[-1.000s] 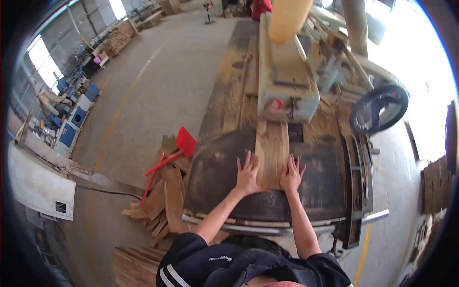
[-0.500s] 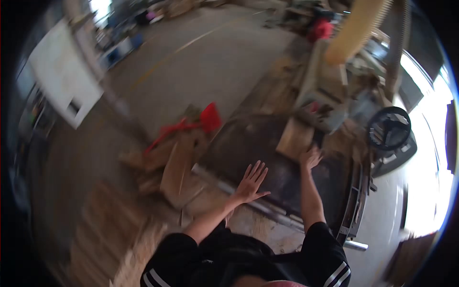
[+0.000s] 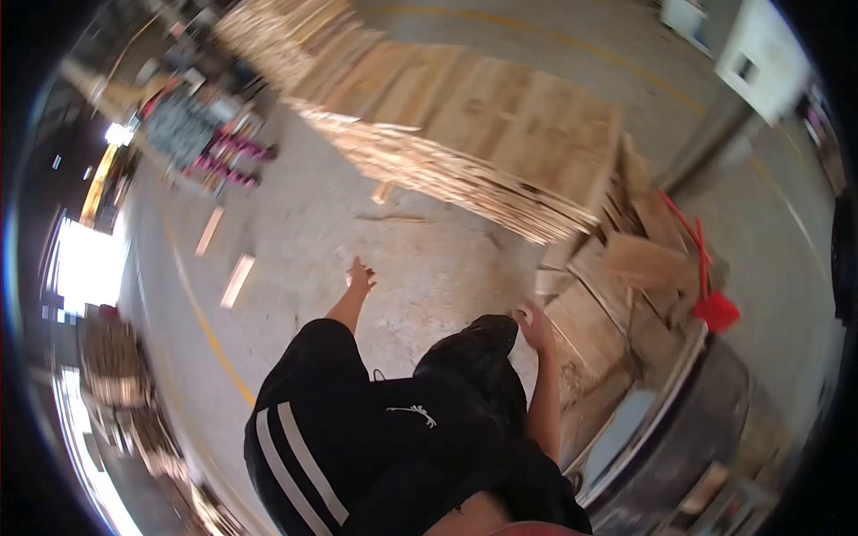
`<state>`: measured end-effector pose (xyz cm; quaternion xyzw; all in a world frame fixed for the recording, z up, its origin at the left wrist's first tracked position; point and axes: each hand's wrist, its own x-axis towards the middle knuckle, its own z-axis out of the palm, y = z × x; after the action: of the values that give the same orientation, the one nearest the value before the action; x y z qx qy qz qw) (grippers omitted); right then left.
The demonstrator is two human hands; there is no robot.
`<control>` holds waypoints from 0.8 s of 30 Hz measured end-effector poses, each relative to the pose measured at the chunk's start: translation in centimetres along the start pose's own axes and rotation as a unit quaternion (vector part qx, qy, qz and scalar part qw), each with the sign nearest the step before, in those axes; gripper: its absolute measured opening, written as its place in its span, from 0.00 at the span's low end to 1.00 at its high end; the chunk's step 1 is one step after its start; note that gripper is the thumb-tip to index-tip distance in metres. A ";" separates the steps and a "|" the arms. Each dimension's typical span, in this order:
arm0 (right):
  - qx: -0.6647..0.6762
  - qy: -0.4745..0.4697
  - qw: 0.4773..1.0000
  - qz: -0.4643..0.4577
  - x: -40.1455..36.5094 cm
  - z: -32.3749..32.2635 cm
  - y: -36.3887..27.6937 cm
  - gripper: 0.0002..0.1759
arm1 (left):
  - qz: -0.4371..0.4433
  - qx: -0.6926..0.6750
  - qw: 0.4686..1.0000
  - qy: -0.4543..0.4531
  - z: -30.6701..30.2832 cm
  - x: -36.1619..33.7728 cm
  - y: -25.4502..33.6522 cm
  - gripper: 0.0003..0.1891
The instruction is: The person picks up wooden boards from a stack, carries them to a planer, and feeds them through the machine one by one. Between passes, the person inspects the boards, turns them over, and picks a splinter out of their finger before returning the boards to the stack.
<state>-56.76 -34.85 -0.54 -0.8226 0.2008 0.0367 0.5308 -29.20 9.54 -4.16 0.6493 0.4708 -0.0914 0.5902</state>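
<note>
My left hand (image 3: pixel 359 277) hangs over the bare concrete floor, fingers loosely bent and somewhat apart, holding nothing. Beside my knee, my right hand (image 3: pixel 535 327) is empty too, its fingers relaxed and slightly blurred. Nearest to it is a heap of loose wooden boards (image 3: pixel 585 326) on the right. In front of both hands stands a long stack of wooden planks (image 3: pixel 500 121). Neither hand touches the boards or the stack.
The dark machine table (image 3: pixel 706 420) lies at lower right. A red plastic tool (image 3: pixel 718 311) rests by the heap. Small wood strips (image 3: pixel 238 280) lie on the floor at left. Another person (image 3: pixel 192 134) is at far left. A post with a white panel (image 3: pixel 764 58) stands at upper right.
My view has swung left, away from the machine and toward the plank stack. My right hand has left the wood piece on the machine table, and both hands now hang near my body.
</note>
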 end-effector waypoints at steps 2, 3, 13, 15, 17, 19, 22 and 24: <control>-0.046 -0.100 0.994 0.026 -0.1 7.5 13.0 0.32 | 0.014 0.129 0.980 -0.151 -7.3 3.5 -2.4 0.23; -0.035 -0.107 0.986 0.121 -2.4 10.3 18.7 0.30 | 0.118 0.206 0.947 -0.216 -10.8 8.7 -6.8 0.27; 0.034 0.033 0.992 0.118 10.4 4.3 20.5 0.25 | -0.057 0.098 0.967 -0.228 -12.7 0.9 -14.4 0.21; 0.071 0.131 0.982 0.119 11.7 2.7 18.8 0.24 | 0.038 0.180 0.966 -0.180 -11.1 1.3 -13.5 0.21; 0.108 0.221 0.962 0.119 11.6 9.0 13.1 0.23 | 0.132 0.255 0.950 -0.124 -10.6 1.0 -13.9 0.22; -0.090 0.243 0.963 -0.075 21.5 9.3 -8.7 0.24 | 0.245 0.320 0.913 -0.052 -9.6 5.4 -13.2 0.23; -0.075 0.181 0.973 -0.118 34.1 11.7 -25.1 0.26 | 0.022 0.393 0.902 -0.178 -7.2 18.2 -8.4 0.32; -0.216 0.220 0.937 -0.166 41.9 14.0 -31.3 0.43 | 0.166 0.390 0.890 -0.168 -4.9 26.3 -1.4 0.38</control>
<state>-4.66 -23.46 8.84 -0.9264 0.1603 -0.1915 0.2817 -18.13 26.79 -21.46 0.8709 0.1768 -0.2757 0.3664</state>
